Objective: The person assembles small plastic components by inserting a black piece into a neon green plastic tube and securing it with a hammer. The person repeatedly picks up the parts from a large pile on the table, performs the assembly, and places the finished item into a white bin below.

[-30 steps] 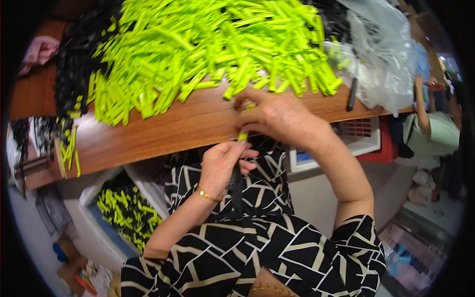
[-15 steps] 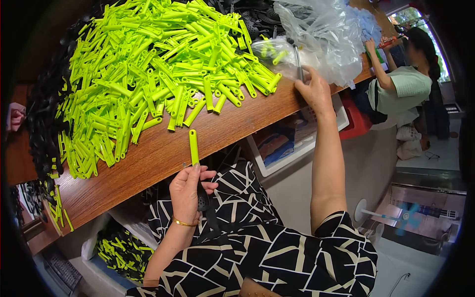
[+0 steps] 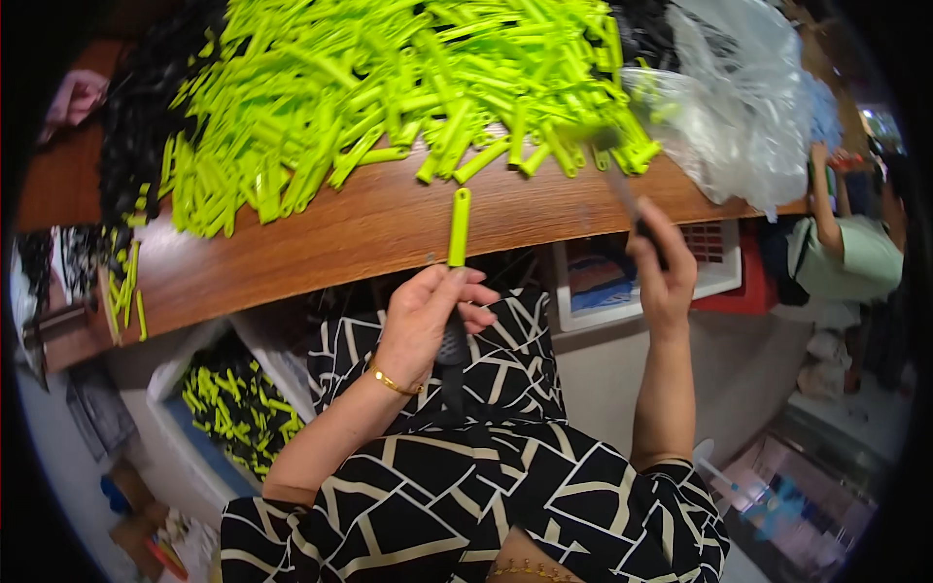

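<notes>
I'm looking down on a long wooden bench [image 3: 321, 243] that fills the upper half of the view, and most of its top is buried under a big heap of lime-green plastic sticks [image 3: 389, 87], with a darker pile of black pieces [image 3: 146, 107] banked along its left side, so both colours sit within easy reach of the front edge. At the right end there's a crumpled clear plastic bag [image 3: 748, 107], mouth slumped toward the heap. Below the bench on the left I can see a bin of more green and black pieces [image 3: 233, 408], parked low, likely as a catch or store. Now the hands: my left hand [image 3: 428, 321] is closed round a single green stick with a black lower part [image 3: 457, 233], held upright just in front of the bench edge, green end up. My right hand [image 3: 666, 272] is closed on a thin dark tool [image 3: 622, 185], which slants up toward the edge of the heap; its tip is blurred, so I cannot tell what it touches.
</notes>
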A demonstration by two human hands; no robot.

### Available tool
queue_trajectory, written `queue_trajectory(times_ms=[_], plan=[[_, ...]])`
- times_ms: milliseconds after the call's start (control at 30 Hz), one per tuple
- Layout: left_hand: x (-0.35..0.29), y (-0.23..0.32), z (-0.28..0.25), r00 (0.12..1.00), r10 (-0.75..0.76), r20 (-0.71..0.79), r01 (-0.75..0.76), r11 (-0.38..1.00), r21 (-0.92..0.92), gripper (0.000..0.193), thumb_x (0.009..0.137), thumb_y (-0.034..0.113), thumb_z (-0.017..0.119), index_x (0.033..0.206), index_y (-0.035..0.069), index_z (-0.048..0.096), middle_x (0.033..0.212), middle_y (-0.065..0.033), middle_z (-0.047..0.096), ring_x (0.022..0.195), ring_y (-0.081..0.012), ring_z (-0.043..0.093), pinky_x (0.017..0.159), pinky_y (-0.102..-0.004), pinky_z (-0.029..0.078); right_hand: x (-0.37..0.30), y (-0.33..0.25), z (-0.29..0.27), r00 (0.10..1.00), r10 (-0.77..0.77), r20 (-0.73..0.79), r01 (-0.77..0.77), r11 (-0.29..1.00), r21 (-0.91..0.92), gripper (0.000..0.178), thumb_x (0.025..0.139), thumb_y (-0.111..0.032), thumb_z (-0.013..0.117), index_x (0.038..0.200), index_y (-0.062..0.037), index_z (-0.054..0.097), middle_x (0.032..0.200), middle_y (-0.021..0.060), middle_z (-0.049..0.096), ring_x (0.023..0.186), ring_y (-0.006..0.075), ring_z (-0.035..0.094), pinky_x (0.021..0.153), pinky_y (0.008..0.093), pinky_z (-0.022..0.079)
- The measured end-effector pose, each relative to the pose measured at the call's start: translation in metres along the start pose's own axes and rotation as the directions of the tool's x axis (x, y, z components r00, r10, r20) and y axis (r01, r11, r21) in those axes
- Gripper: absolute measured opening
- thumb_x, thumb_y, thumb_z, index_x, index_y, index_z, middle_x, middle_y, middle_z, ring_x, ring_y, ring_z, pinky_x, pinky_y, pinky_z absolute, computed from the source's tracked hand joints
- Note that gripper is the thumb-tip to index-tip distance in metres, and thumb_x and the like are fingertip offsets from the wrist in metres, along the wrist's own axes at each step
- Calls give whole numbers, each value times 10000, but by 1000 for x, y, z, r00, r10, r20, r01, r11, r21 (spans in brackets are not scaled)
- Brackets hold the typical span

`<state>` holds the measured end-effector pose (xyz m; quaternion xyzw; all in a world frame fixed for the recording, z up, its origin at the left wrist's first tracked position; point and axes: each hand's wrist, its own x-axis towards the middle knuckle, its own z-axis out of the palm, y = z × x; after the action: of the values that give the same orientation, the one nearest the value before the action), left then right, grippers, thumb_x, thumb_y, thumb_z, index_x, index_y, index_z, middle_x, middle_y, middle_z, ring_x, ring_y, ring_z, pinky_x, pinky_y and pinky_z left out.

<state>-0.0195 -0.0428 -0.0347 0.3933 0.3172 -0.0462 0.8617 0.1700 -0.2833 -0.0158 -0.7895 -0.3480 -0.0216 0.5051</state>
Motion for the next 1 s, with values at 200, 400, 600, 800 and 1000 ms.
queue_trajectory(times_ms=[200, 400, 600, 800, 1000], plan=[[-1, 2, 0, 997, -10, 71, 16, 996, -86, 278, 1078, 199, 548, 1230, -29, 595, 1039, -172, 722, 820, -191, 742, 728, -277, 616, 5, -50, 4, 948, -171, 268, 154, 985, 83, 416, 765, 77, 762, 1171, -8, 737, 915, 127, 753, 723, 229, 695, 650, 311, 528], [0, 0, 2, 999, 6, 45, -3, 998, -67, 278, 1068, 214, 572, 1200, -27, 614, 1012, -165, 725, 779, -188, 739, 699, -277, 614, 12, -60, 9, 912, -72, 403, 169, 963, -212, 404, 779, 40, 769, 1170, -62, 755, 843, 92, 727, 655, 191, 666, 572, 294, 504], [1, -6, -4, 992, -32, 124, 68, 952, -299, 251, 1064, 177, 567, 1199, -30, 608, 843, -23, 608, 727, -102, 555, 692, -246, 480, 1, -46, 18, 915, -80, 395, 120, 990, -78, 416, 804, 10, 775, 1206, -96, 753, 758, 72, 663, 600, 162, 606, 534, 298, 470], [-2, -6, -15, 964, -105, 244, 228, 798, -558, 305, 1060, 161, 571, 1313, -10, 562, 975, -29, 627, 878, -116, 595, 820, -293, 511, -6, -29, 18, 906, 50, 420, -54, 999, -2, 384, 847, 14, 755, 1226, -41, 731, 892, 110, 732, 670, 182, 635, 632, 294, 498], [-4, 0, -4, 997, -40, -72, 21, 969, -245, 144, 992, 140, 693, 1099, 48, 667, 913, -61, 719, 695, -128, 697, 653, -213, 547, 2, -44, 20, 944, -126, 306, 94, 989, 118, 368, 841, 38, 748, 1206, 6, 712, 977, 129, 756, 722, 212, 670, 660, 290, 516]])
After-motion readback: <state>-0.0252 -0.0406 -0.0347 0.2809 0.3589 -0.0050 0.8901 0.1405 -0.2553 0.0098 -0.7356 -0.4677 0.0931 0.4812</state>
